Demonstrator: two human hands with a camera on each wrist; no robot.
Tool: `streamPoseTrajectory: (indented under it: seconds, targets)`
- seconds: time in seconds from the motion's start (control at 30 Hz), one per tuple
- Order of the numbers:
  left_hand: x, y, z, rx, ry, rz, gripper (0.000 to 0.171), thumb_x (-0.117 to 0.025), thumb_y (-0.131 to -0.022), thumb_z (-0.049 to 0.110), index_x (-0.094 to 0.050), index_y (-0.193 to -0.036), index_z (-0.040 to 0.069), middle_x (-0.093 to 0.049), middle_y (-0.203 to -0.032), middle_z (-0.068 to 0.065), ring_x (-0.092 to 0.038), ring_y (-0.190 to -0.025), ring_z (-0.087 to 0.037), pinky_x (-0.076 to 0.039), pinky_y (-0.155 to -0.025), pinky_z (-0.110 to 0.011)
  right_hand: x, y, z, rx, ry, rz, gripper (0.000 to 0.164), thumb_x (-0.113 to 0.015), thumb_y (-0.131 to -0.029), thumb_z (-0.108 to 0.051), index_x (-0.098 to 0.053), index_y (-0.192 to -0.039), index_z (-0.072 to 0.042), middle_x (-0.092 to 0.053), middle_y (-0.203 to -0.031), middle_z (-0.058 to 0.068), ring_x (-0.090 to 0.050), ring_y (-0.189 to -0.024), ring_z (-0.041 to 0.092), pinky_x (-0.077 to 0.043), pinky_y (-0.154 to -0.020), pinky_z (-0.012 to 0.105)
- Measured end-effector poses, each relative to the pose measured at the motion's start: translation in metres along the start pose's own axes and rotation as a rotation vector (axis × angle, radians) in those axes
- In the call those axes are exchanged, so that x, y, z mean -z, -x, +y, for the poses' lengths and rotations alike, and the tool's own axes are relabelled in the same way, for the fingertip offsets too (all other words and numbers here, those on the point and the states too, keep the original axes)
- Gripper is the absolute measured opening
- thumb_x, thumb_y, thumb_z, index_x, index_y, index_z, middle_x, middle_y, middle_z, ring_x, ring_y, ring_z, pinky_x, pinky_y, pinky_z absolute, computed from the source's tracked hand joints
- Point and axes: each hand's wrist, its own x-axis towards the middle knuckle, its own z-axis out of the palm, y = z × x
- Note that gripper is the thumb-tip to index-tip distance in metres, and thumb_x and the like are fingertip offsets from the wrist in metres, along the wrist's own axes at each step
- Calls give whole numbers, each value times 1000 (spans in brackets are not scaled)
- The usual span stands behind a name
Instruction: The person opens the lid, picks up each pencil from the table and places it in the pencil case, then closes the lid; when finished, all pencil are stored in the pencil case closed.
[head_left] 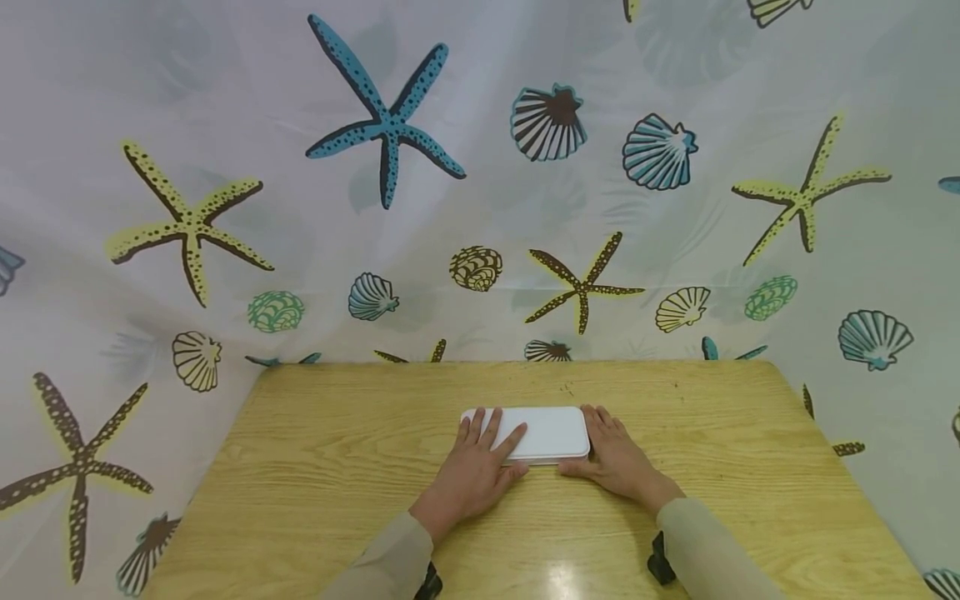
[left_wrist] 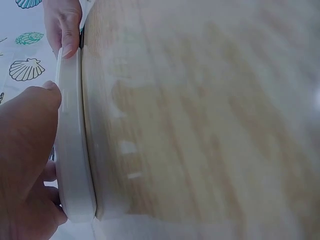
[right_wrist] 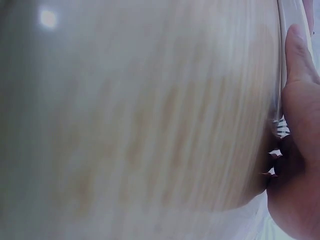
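A slim white case (head_left: 551,433) with rounded corners lies flat on the wooden table, its long side facing me. On its left part rests my left hand (head_left: 476,471), with the fingers spread over the top and the thumb by the front edge. At the opposite end, my right hand (head_left: 618,454) touches the case. Its fingers lie along the short side and its thumb reaches the front corner. The left wrist view shows the case's side wall (left_wrist: 75,145) between both hands. In the right wrist view, my right thumb (right_wrist: 297,55) lies against the case.
The light wooden table (head_left: 330,467) has a glossy surface and a straight back edge. Behind it and at both sides hangs a white cloth (head_left: 450,192) printed with starfish and shells. A dark strap piece (head_left: 660,560) shows under the right sleeve.
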Motion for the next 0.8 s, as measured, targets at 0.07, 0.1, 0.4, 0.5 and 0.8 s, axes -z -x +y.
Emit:
streamPoseTrajectory:
  seconds: [0.07, 0.1, 0.4, 0.5, 0.8]
  targets:
    - [0, 0, 0, 1, -3, -1, 65, -34, -111, 58, -29, -168, 27, -21, -172, -26, -16, -160, -51, -17, -129, -64, -1, 0, -1, 4, 1, 3, 111, -73, -94, -59, -19, -164, 8, -27, -170, 28, -19, -161, 46, -19, -129, 63]
    - [0, 0, 0, 1, -5, -2, 65, -34, -111, 58, -29, -168, 27, -21, -172, -26, -16, -160, -51, -17, -129, -64, -1, 0, -1, 5, 2, 4, 111, -73, -94, -59, -19, -164, 8, -27, -170, 28, -19, -161, 46, -19, -129, 63]
    - [1, 2, 0, 8, -9, -14, 67, -34, -110, 60, -28, -168, 27, -20, -173, -25, -16, -160, -51, -18, -129, -63, -2, -1, -2, -5, 9, -3, 109, -70, -96, -58, -18, -164, 9, -25, -171, 28, -18, -161, 46, -18, -129, 63]
    - [2, 2, 1, 8, -16, -13, 69, -35, -109, 63, -28, -168, 28, -20, -173, -25, -17, -160, -51, -19, -129, -62, -2, -1, -2, -5, 19, 1, 108, -70, -97, -58, -19, -164, 10, -25, -171, 29, -19, -161, 46, -18, -129, 63]
    - [5, 0, -1, 11, -34, -21, 69, -36, -108, 66, -29, -168, 33, -23, -173, -21, -21, -161, -46, -22, -130, -59, 0, 0, -2, -16, 19, -13, 110, -68, -97, -61, -18, -164, 9, -24, -171, 28, -17, -161, 45, -18, -129, 63]
